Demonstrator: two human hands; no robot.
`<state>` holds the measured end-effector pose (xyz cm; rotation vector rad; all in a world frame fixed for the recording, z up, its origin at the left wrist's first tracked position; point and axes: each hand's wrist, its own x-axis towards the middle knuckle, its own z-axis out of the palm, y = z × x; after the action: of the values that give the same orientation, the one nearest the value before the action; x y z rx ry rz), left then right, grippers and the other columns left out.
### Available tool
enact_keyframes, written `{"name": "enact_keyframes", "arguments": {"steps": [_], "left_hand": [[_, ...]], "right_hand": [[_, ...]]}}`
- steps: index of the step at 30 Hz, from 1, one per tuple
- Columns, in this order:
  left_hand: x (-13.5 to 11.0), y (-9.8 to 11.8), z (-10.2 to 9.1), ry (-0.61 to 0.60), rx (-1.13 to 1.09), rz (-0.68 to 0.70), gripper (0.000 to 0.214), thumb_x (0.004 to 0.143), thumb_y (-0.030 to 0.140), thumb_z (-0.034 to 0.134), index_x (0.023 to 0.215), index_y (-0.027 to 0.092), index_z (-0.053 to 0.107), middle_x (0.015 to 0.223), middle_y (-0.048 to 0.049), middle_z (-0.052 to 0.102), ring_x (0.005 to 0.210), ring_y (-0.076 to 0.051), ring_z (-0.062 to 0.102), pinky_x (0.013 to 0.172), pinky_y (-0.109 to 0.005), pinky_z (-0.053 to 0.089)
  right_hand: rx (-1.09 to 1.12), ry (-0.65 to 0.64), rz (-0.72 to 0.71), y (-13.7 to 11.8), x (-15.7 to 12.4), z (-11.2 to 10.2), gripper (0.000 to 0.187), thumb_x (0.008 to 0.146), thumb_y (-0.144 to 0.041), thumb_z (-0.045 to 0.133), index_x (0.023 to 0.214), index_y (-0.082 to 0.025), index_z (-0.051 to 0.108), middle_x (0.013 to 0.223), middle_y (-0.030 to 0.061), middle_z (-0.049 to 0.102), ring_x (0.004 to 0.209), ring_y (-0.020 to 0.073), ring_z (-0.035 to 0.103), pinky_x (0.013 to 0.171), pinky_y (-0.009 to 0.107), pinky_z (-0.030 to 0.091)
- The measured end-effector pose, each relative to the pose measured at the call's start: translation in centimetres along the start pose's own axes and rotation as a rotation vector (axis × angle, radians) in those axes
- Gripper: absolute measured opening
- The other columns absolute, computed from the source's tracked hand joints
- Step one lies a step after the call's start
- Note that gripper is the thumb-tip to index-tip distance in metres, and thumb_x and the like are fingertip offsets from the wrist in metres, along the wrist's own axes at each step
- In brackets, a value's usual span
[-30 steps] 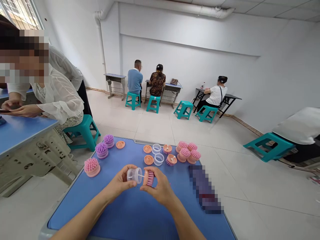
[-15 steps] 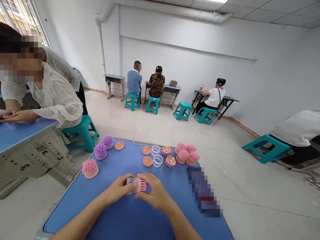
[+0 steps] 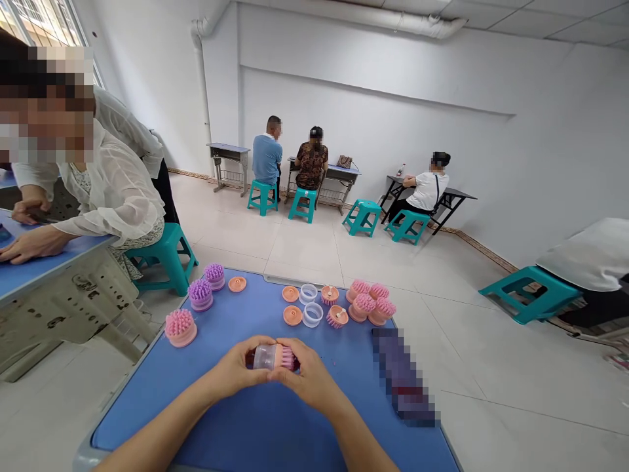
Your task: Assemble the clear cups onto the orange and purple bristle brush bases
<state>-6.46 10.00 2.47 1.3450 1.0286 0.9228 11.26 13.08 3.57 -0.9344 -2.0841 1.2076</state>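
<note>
Between my two hands, above the blue desk [image 3: 236, 426], is a scrub brush [image 3: 274, 357] lying sideways, with a clear cup part to the left and an orange base with pink bristles to the right. My left hand [image 3: 240, 367] is closed round the clear end. My right hand [image 3: 302, 370] grips the bristle end, its thumb close to the left thumb. Beyond them lie orange discs [image 3: 293, 316], clear rings [image 3: 312, 315] and upturned bristle heads [image 3: 337, 317]. A group of pink brushes [image 3: 364, 305] stands to their right.
At the desk's left side stand a pink brush [image 3: 180, 328] and two purple ones [image 3: 200, 295], near another orange disc [image 3: 237, 284]. A dark, blurred-out flat object [image 3: 403, 377] lies at the right edge. A person [image 3: 118, 183] sits at a neighbouring desk on the left.
My hands have come closer together, and the clear part now sits against the orange base. The right hand's fingers cover more of the bristles. The person at left has moved their hands apart.
</note>
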Motion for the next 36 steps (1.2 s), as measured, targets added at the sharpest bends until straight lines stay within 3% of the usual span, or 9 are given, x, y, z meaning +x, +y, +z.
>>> {"name": "enact_keyframes", "arguments": {"steps": [4, 8, 14, 18, 25, 28, 31, 33, 36], "left_hand": [[-0.1, 0.0, 0.1, 0.04, 0.253, 0.077, 0.045, 0.066, 0.031, 0.067, 0.107, 0.018, 0.054, 0.108, -0.0061, 0.057, 0.091, -0.021, 0.056, 0.078, -0.03, 0.047], [-0.1, 0.4, 0.0, 0.099, 0.388, 0.08, 0.041, 0.068, 0.029, 0.064, 0.106, 0.017, 0.055, 0.102, -0.0051, 0.06, 0.084, -0.019, 0.057, 0.073, -0.027, 0.048], [-0.3, 0.0, -0.5, 0.061, 0.454, 0.145, 0.045, 0.067, 0.028, 0.066, 0.11, 0.02, 0.055, 0.106, -0.0048, 0.06, 0.093, -0.021, 0.056, 0.08, -0.029, 0.047], [-0.3, 0.0, -0.4, 0.052, 0.493, 0.135, 0.044, 0.068, 0.029, 0.065, 0.111, 0.021, 0.055, 0.106, -0.0049, 0.061, 0.093, -0.021, 0.057, 0.079, -0.029, 0.047], [-0.2, 0.2, -0.5, 0.125, 0.507, 0.104, 0.044, 0.069, 0.031, 0.063, 0.111, 0.018, 0.055, 0.105, -0.0059, 0.061, 0.088, -0.02, 0.058, 0.073, -0.028, 0.049], [-0.2, -0.2, -0.5, 0.08, 0.506, 0.14, 0.045, 0.067, 0.029, 0.064, 0.111, 0.02, 0.055, 0.104, -0.0047, 0.061, 0.091, -0.02, 0.057, 0.076, -0.027, 0.048], [-0.1, -0.4, -0.4, 0.08, 0.507, 0.154, 0.044, 0.067, 0.028, 0.064, 0.11, 0.021, 0.054, 0.104, -0.0043, 0.06, 0.091, -0.019, 0.057, 0.076, -0.027, 0.048], [-0.1, -0.3, -0.3, 0.112, 0.52, 0.129, 0.043, 0.068, 0.03, 0.063, 0.109, 0.021, 0.054, 0.102, -0.0044, 0.061, 0.086, -0.019, 0.058, 0.072, -0.027, 0.048], [-0.1, -0.1, -0.4, 0.16, 0.538, 0.097, 0.041, 0.07, 0.032, 0.061, 0.109, 0.02, 0.054, 0.099, -0.0044, 0.062, 0.082, -0.019, 0.058, 0.069, -0.027, 0.048]], "right_hand": [[0.198, -0.06, 0.167, 0.7, 0.1, -0.1, 0.04, 0.081, -0.043, 0.05, 0.113, -0.019, 0.051, 0.103, 0.0075, 0.057, 0.068, 0.014, 0.057, 0.061, 0.029, 0.047], [0.349, -0.096, 0.197, 1.0, -0.2, -0.7, 0.056, 0.071, -0.032, 0.065, 0.121, -0.024, 0.041, 0.118, 0.0072, 0.049, 0.078, 0.0141, 0.058, 0.066, 0.028, 0.048], [0.329, -0.137, 0.203, 1.2, 0.3, -0.5, 0.028, 0.077, -0.04, 0.056, 0.094, -0.018, 0.056, 0.073, -0.0001, 0.058, 0.062, 0.0122, 0.057, 0.057, 0.024, 0.046], [0.26, -0.164, 0.328, 1.5, 0.5, -0.5, 0.055, 0.083, -0.06, 0.028, 0.076, -0.014, 0.057, 0.059, 0.0009, 0.056, 0.041, 0.0093, 0.051, 0.044, 0.023, 0.041], [0.328, -0.122, 0.121, 1.6, 0.2, -0.9, 0.053, 0.066, -0.039, 0.069, 0.113, -0.023, 0.049, 0.105, 0.0046, 0.058, 0.09, 0.0181, 0.058, 0.074, 0.029, 0.048], [0.313, -0.121, 0.174, 2.0, 0.5, -0.3, 0.038, 0.073, -0.048, 0.059, 0.092, -0.016, 0.057, 0.078, 0.002, 0.061, 0.061, 0.0127, 0.059, 0.058, 0.025, 0.047], [0.293, -0.137, 0.306, 2.5, 0.8, -0.1, 0.057, 0.08, -0.063, 0.033, 0.078, -0.012, 0.058, 0.058, 0.0009, 0.057, 0.039, 0.0084, 0.05, 0.042, 0.022, 0.04], [0.308, -0.115, 0.305, 2.5, 0.7, -0.4, 0.059, 0.08, -0.063, 0.031, 0.088, -0.012, 0.059, 0.067, 0.0038, 0.061, 0.048, 0.0104, 0.056, 0.047, 0.023, 0.043], [0.363, -0.07, 0.2, 2.0, 0.4, -0.8, 0.054, 0.071, -0.05, 0.061, 0.114, -0.02, 0.049, 0.105, 0.0073, 0.058, 0.083, 0.0166, 0.061, 0.067, 0.028, 0.049]]}}
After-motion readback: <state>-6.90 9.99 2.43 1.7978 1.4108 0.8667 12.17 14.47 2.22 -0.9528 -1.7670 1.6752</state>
